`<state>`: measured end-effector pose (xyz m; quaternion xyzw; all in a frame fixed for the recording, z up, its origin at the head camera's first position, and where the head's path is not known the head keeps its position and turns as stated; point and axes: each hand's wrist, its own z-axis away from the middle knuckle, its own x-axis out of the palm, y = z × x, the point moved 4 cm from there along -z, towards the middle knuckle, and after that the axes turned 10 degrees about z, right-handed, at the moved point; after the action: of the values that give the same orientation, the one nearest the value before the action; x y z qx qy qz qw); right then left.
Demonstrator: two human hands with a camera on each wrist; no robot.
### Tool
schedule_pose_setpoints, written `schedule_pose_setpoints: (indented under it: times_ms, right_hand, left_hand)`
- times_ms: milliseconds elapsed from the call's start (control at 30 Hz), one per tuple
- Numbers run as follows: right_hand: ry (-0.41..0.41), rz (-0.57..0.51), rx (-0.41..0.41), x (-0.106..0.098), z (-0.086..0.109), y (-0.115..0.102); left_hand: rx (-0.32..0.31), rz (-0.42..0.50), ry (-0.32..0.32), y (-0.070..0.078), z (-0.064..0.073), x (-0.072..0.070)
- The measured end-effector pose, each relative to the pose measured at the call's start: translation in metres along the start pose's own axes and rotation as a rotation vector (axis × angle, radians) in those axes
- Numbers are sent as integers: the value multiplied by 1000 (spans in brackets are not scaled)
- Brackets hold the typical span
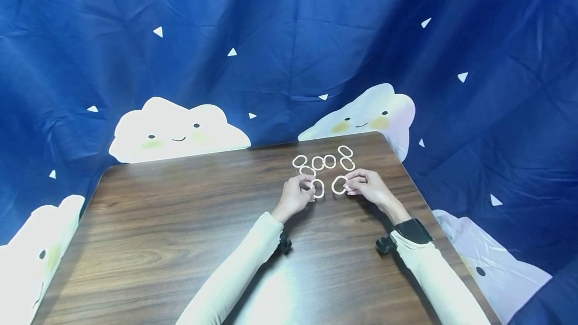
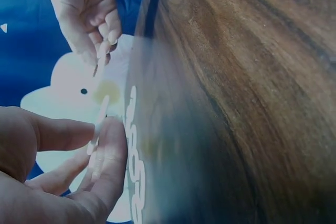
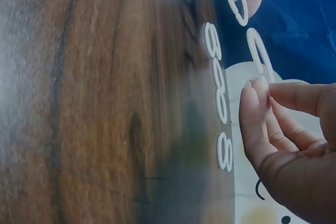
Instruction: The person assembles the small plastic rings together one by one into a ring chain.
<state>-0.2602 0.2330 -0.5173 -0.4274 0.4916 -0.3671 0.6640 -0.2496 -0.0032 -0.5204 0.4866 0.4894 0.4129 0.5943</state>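
My left hand point(image 1: 295, 195) pinches a white oval ring point(image 1: 322, 189) between thumb and fingers, held above the table. Opposite it, my right hand point(image 1: 368, 186) pinches a second white oval ring point(image 1: 333, 185) the same way. A small space separates the two rings. In the right wrist view the right hand's ring point(image 3: 259, 51) stands tilted up from the fingertips, and the left hand's ring point(image 3: 236, 3) shows at the top. Behind the hands lie several more white rings point(image 1: 318, 163) on the table, some touching in pairs.
The brown wooden table point(image 1: 180, 229) has its back edge just beyond the loose rings and its right edge beside my right arm. A blue curtain point(image 1: 271, 24) with white clouds and triangles hangs behind it. Dark bands with small devices point(image 1: 412, 231) sit at the wrists.
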Motion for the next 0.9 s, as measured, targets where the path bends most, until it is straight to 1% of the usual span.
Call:
schedule_pose_setpoints:
  times_ms: [133, 367, 500, 733, 900]
  right_hand:
    - [-4, -5, -17, 3, 4, -6]
    - [2, -6, -45, 8, 9, -12]
    - [3, -25, -59, 11, 9, -15]
    - [1, -67, -57, 17, 10, -19]
    - [-22, -68, -56, 21, 12, -24]
  left_hand:
    - [7, 14, -5, 1, 4, -2]
    - [16, 76, -19, 2, 13, -1]
    - [23, 91, -13, 5, 16, -1]
    - [17, 128, -10, 5, 19, 2]
    - [9, 160, -13, 5, 21, 4]
